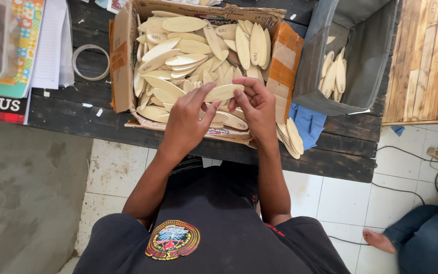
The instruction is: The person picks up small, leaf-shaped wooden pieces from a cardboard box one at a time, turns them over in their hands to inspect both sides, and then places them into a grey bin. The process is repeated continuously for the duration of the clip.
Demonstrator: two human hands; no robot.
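Holding one pale wooden oval [223, 92] between them, both hands hover over the front of the cardboard box [122, 66] heaped with the same pieces. The left hand [187, 122] pinches its near end with thumb and fingertips; the right hand [257, 105] curls its fingers on the far end. A grey bin [366, 56] stands right.

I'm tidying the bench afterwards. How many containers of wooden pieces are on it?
2. A cardboard box full of oval wooden pieces sits in front of both hands; a grey bin with a few pieces stands to its right. Others may lie outside the view.
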